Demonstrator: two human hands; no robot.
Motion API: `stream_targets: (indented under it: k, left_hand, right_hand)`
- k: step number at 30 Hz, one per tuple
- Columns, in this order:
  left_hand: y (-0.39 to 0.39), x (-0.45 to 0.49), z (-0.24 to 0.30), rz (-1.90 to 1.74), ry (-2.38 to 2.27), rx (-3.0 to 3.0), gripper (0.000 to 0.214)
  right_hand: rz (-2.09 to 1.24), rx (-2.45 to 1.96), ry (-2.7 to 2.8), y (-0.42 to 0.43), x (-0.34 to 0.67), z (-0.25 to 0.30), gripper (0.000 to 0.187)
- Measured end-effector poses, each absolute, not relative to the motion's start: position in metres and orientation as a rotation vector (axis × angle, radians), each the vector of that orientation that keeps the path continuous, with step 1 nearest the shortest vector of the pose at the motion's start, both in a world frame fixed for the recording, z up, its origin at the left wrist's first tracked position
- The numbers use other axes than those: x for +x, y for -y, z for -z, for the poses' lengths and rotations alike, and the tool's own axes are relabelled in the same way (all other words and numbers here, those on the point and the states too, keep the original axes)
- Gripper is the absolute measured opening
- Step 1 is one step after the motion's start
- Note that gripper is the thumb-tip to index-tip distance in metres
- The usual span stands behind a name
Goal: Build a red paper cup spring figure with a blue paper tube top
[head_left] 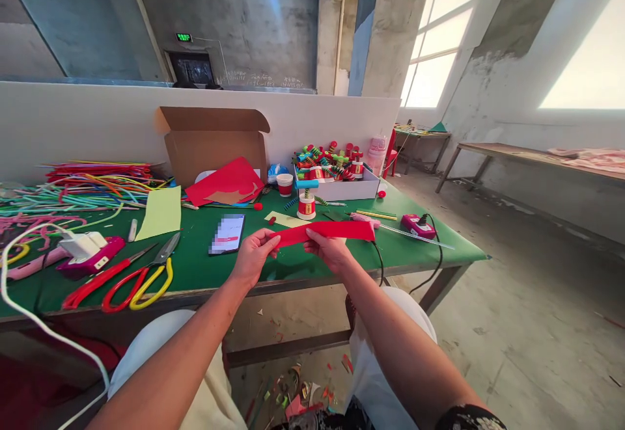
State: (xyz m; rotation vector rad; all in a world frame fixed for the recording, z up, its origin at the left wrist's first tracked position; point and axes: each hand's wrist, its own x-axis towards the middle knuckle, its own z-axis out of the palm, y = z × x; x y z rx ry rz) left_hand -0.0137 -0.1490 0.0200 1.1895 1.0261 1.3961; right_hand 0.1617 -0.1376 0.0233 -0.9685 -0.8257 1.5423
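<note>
A long red strip [342,230], paper or felt by its look, stretches between my hands above the table's front edge. My left hand [254,255] pinches its left end between thumb and fingers. Further along, my right hand [328,248] grips its lower edge, and the strip's free end reaches out to the right. Just behind the strip stands a small paper-cup figure [306,203] with a blue crosspiece on top. A pale yellow sheet [288,220] lies partly hidden behind the strip. Left of my left hand is a phone [227,233] with a lit screen.
Scissors [146,280] and a red-handled tool [105,278] lie at the front left. Pipe cleaners [88,186] are heaped behind. An open cardboard box [215,137] holds red sheets. A white box [349,189] is full of figures. A pink glue gun [364,219] and power socket [417,225] are right.
</note>
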Motion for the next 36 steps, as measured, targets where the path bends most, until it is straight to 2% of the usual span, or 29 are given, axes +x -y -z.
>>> stream_targets:
  k: [10, 13, 16, 20, 23, 27, 31, 34, 36]
  left_hand:
    - [0.148, -0.012, -0.016, -1.322, -1.020, 1.247, 0.027]
    - [0.145, -0.015, -0.013, -1.424, -1.028, 1.387, 0.023]
    - [0.142, -0.019, -0.009, -1.504, -0.994, 1.643, 0.031]
    - [0.140, -0.019, -0.002, -1.506, -0.991, 1.945, 0.020]
    - [0.139, -0.017, 0.000, -1.542, -1.022, 2.029, 0.012]
    - [0.138, -0.022, -0.008, -1.580, -1.016, 2.036, 0.016]
    - [0.141, -0.037, -0.023, -1.595, -1.054, 1.979, 0.016]
    - [0.143, -0.047, -0.028, -1.556, -1.152, 1.895, 0.016]
    - [0.144, -0.048, -0.026, -1.494, -1.197, 1.834, 0.019]
  right_hand:
    - [-1.539, -0.940, 0.858, 0.143, 0.148, -0.017, 0.020]
    - [-1.526, -0.920, 0.746, 0.141, 0.144, -0.016, 0.017]
    - [-1.542, -0.907, 0.644, 0.138, 0.146, -0.018, 0.014]
    - [-1.577, -0.882, 0.634, 0.139, 0.146, -0.019, 0.014]
    - [-1.609, -0.860, 0.677, 0.141, 0.143, -0.018, 0.014]
    - [-1.552, -0.893, 0.714, 0.136, 0.153, -0.022, 0.018]
    - [-1.282, -1.014, 0.818, 0.123, 0.193, -0.035, 0.021]
    - [-0.600, -1.163, 0.948, 0.123, 0.219, -0.045, 0.025]
    - [-0.214, -1.158, 1.193, 0.131, 0.220, -0.044, 0.020]
